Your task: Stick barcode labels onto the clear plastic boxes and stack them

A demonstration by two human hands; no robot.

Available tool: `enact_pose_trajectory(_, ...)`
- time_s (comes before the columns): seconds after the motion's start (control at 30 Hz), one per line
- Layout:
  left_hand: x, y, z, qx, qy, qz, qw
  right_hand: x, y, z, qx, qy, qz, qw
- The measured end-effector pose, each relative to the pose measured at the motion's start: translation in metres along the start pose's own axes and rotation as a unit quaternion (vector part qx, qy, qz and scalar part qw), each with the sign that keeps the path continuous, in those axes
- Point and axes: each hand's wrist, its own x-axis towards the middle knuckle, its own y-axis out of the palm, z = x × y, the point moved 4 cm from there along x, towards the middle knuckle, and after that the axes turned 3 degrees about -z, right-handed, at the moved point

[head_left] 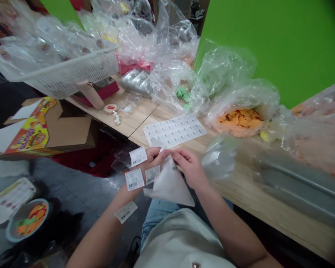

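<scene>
My left hand (153, 158) and my right hand (188, 163) meet in front of my body, fingertips pinched together on a bent white label sheet (171, 186). Its lower part hangs down in a broad triangle, and a small barcode shows near its top. Several white barcode labels (134, 179) cling to the back of my left hand, the wrist and the forearm. A printed label sheet (174, 130) lies flat on the table just beyond my fingers. Beside my right hand is a clear plastic bag (219, 158), blurred. What exactly the fingertips pinch is partly hidden.
On the wooden table (145, 128) stand a white basket (72, 72) of clear bags, a pink bottle (91, 93) and an open bag of orange pieces (241, 121). A flattened carton (58, 130) is at left, above a bowl of coloured pieces (28, 219). Green panels rise behind.
</scene>
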Motion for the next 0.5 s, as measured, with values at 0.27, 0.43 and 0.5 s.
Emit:
enact_pose_trajectory(0.27,0.005,-0.008,0.008,0.093,0.023,-0.010,0.995,0.014,-0.023,0.010,0.038,-0.029,-0.106,0.993)
enact_pose_trajectory(0.43,0.008,-0.003,0.007,0.112,0.043,0.022,0.993,0.002,-0.008,0.017,-0.163,-0.103,-0.021,0.981)
enact_pose_trajectory(0.5,0.008,0.000,0.004,0.119,0.048,0.040,0.991,0.002,-0.011,0.012,-0.169,-0.083,-0.028,0.982)
